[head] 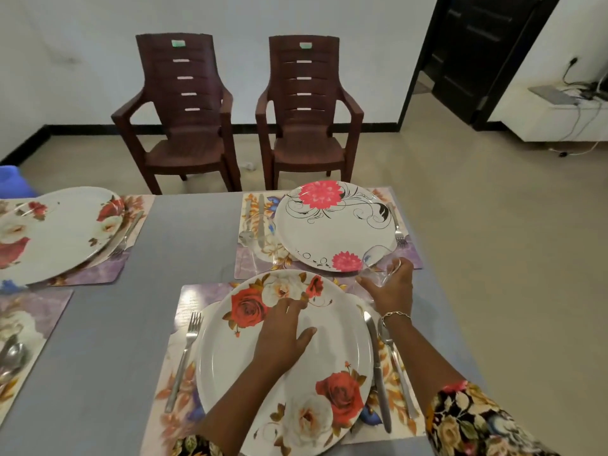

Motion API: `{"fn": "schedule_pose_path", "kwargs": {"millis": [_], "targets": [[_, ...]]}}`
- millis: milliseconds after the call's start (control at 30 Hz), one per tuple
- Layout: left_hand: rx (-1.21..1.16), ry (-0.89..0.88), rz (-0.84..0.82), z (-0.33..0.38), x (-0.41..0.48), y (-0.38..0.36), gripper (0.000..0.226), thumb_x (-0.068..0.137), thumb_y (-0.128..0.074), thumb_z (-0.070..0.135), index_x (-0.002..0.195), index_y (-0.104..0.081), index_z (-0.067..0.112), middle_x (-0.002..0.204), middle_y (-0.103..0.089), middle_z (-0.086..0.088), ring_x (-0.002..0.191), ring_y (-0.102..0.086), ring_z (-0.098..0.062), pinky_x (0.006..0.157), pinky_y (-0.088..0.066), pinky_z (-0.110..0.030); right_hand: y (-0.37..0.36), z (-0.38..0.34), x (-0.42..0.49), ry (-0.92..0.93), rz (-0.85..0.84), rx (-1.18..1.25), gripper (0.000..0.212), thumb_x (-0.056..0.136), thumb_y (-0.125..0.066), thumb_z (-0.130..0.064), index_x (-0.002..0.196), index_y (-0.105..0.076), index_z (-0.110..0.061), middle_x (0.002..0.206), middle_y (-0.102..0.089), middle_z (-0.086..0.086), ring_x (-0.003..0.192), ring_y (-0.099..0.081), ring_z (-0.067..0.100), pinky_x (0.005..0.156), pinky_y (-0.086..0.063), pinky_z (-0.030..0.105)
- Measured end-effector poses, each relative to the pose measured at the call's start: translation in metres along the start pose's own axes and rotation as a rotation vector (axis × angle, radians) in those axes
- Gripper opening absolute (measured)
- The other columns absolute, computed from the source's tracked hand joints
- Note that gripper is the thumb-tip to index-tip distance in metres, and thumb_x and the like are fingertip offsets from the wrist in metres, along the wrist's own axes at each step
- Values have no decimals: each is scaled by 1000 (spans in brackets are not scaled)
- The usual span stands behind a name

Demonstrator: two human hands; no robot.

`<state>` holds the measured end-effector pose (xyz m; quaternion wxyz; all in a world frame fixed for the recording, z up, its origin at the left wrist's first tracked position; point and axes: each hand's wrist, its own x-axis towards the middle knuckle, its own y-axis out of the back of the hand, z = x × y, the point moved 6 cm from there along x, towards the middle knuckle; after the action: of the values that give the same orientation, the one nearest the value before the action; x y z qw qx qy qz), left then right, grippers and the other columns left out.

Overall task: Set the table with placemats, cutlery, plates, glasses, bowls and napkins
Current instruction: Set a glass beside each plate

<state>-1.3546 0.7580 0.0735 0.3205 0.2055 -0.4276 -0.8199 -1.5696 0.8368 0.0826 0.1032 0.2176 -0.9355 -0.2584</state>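
Glasses now. My right hand [393, 292] grips a clear glass [378, 258] at the rose plate [223, 363]'s far right edge. My left hand [283, 335] lies spread on the plate. Next I should stand the glass upright.

Dark floral sleeves [467, 419]; thin chain bracelet [396, 314], right wrist.

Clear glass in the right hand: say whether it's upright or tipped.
Tipped: the clear drinking glass leans its rim toward the white pink-flowered plate, gripped by the right hand.
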Motion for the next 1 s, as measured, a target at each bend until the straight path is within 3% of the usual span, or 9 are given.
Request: {"fn": "schedule_pose_path", "kwargs": {"millis": [133, 233, 333, 433, 500, 633, 767, 867, 1000], "targets": [[-9, 38, 38, -1, -4, 0, 48, 90, -56, 39, 134, -41, 24, 139, -40, 4, 126, -39, -12, 103, -33, -22, -1, 4, -2, 2, -31, -7, 83, 58, -87, -21, 122, -40, 1, 118, -47, 16, 112, -45, 30, 92, -40, 38], [-16, 67, 74, -1, -11, 4, 46, 91, -55, 38, 132, -43, 23, 139, -41, 4, 126, -39, -11, 101, -34, -21, 5, 11, -18, -83, 49, 49, 90, 57, -87, -16, 129, -37, 2, 130, -42, 21, 123, -37, 34, 102, -35, 47], [-34, 104, 124, -7, -23, 10, 45, 91, -55, 36, 132, -44, 20, 137, -42, 3, 125, -40, -12, 99, -33, -19, 12, 11, -50, -142, 165, 120, 83, 60, -84, -10, 128, -39, 3, 130, -41, 24, 121, -38, 38, 101, -35, 48], [-52, 150, 192, -16, -40, 20, 44, 90, -57, 34, 130, -46, 19, 134, -45, 2, 123, -43, -14, 98, -35, -21, 12, 3, -82, -72, 166, 123, 70, 63, -82, -4, 120, -44, 9, 123, -46, 27, 115, -41, 41, 95, -35, 45], [-74, 189, 245, -24, -58, 33, 45, 89, -57, 38, 129, -47, 18, 132, -47, 1, 121, -45, -15, 97, -35, -21, -1, -7, -105, 50, 67, 121, 62, 64, -80, -2, 115, -46, 10, 117, -49, 27, 107, -45, 39, 90, -39, 44], [-113, 307, 302, -49, -94, 55, 71, 77, -32, 61, 128, -49, 15, 128, -50, -2, 119, -47, -17, 94, -31, -18, -43, -41, -149, 308, -175, 96, 54, 64, -79, 2, 110, -51, 6, 110, -51, 19, 93, -45, 23, 81, -40, 37], [-118, 480, 412, -101, -151, 86, 45, 90, -50, 46, 128, -48, 21, 128, -46, 6, 117, -47, -12, 90, -29, -12, -100, -92, -203, 427, -454, 110, 47, 69, -76, 0, 110, -52, 1, 105, -51, 12, 95, -51, 29, 82, -39, 33], [-146, 567, 489, -147, -203, 108, 49, 84, -48, 43, 124, -52, 15, 126, -50, 0, 118, -48, -15, 88, -28, -11, -146, -134, -255, 502, -639, 180, 49, 71, -72, 4, 106, -46, -18, 105, -47, 0, 95, -48, 20, 85, -39, 29], [-168, 698, 613, -212, -284, 147, 45, 87, -51, 39, 125, -50, 15, 127, -47, 1, 119, -45, -13, 90, -29, -12, -208, -184, -343, 595, -820, 225, 44, 74, -68, 4, 103, -47, -21, 103, -47, -3, 93, -49, 18, 82, -46, 35]]}}
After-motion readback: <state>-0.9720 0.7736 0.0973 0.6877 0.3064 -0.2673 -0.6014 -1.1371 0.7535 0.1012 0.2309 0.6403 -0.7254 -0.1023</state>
